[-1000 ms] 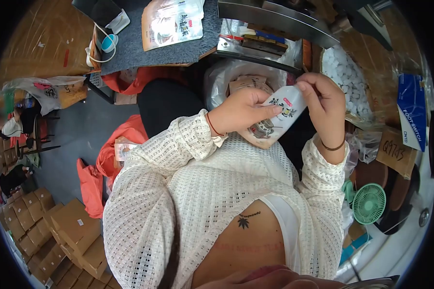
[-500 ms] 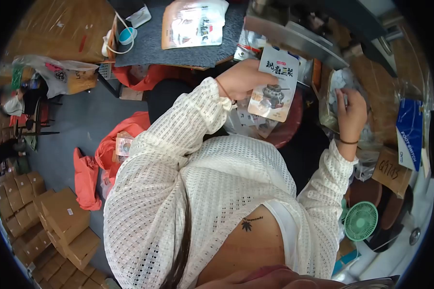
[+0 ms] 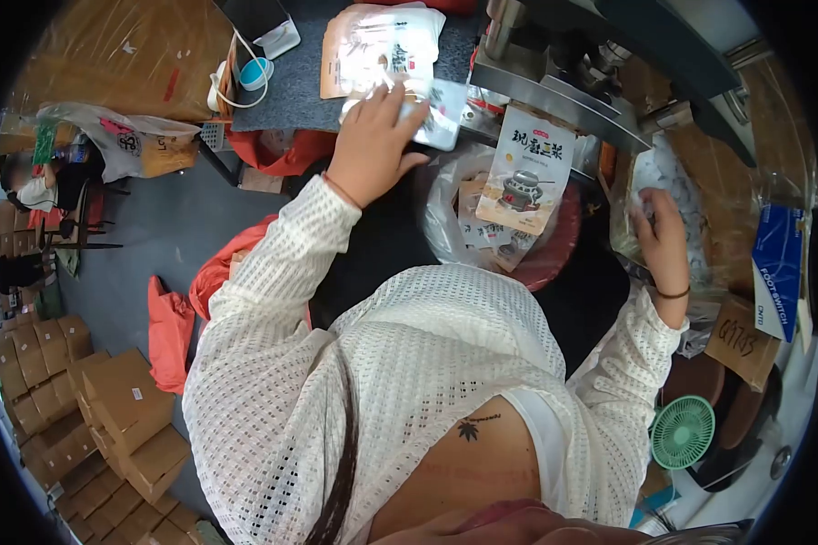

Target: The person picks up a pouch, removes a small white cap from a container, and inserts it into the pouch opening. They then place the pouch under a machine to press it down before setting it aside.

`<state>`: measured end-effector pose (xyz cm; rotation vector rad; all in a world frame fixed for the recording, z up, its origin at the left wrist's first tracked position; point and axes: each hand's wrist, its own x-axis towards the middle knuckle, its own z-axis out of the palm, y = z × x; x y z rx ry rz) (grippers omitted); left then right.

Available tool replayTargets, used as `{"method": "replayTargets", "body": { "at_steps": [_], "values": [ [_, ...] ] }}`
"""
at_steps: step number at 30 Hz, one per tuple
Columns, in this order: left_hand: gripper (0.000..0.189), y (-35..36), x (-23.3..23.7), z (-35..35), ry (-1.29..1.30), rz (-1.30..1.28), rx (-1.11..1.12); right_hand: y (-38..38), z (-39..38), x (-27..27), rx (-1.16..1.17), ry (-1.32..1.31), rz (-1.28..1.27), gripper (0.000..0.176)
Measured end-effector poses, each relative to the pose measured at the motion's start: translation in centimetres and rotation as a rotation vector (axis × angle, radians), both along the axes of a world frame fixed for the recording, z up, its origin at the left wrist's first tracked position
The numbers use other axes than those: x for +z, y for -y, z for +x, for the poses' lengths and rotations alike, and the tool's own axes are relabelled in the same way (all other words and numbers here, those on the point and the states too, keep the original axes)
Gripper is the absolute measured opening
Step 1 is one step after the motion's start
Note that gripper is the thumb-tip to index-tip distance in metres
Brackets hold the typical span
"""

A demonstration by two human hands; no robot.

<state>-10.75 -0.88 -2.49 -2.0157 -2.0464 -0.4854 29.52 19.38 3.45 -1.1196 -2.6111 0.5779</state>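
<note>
My left hand (image 3: pixel 373 145) reaches over the worktable, fingers stretched out and thumb apart. Under its fingertips lies a pale pouch (image 3: pixel 443 116), at the near edge of a stack of printed pouches (image 3: pixel 382 45). Another printed pouch (image 3: pixel 525 173), with dark lettering and a pot picture, hangs upright with its top edge at a metal machine (image 3: pixel 563 95); neither hand touches it. Over a box of small white packets (image 3: pixel 668 173), my right hand (image 3: pixel 665 241) has its fingers drawn together. What lies between those fingertips is too small to make out.
A red bin (image 3: pixel 563 241) with a clear liner holds several pouches below the machine. At the right are a blue-and-white box (image 3: pixel 777 268) and a green fan (image 3: pixel 683 431). Cartons (image 3: pixel 127 400) stack up at the left, and a seated person (image 3: pixel 41 191) is farther back.
My left hand has let go of the printed pouch, which stays at the machine, and has moved left and up to the stack. My right hand has shifted slightly down over the box.
</note>
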Motion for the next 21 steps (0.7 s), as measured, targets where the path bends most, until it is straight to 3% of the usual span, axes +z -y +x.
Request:
{"method": "replayTargets", "body": {
  "at_steps": [1,4,5,8,9,12,13,21],
  "values": [
    [0.046,0.4,0.0,0.2,-0.014,0.020,-0.051,-0.3,0.0,-0.7,0.003,-0.022,0.071,0.021],
    [0.034,0.2,0.0,0.8,0.544,0.160,-0.061,-0.7,-0.6,-1.5,-0.052,-0.140,0.353,0.020],
    [0.020,0.1,0.2,1.3,0.652,0.187,-0.011,-0.7,-0.6,-1.6,-0.083,-0.172,0.427,0.020],
    [0.016,0.2,1.8,3.6,1.167,-0.190,0.012,-0.1,-0.8,-1.1,-0.164,-0.251,0.439,0.022],
    [0.022,-0.1,2.2,5.2,1.312,-0.162,-0.008,0.1,-1.0,-0.7,-0.185,-0.275,0.411,0.022],
    [0.023,-0.8,2.0,7.5,1.260,-0.178,-0.157,1.2,-1.7,-1.0,-0.214,-0.357,0.353,0.021],
    [0.024,-1.2,1.7,8.3,1.334,-0.277,-0.159,1.7,-2.3,-1.4,-0.266,-0.498,0.280,0.020],
    [0.023,-1.8,1.7,11.1,1.279,-0.405,-0.287,0.5,-1.0,-0.9,-0.310,-0.168,0.426,0.013]
  ]
}}
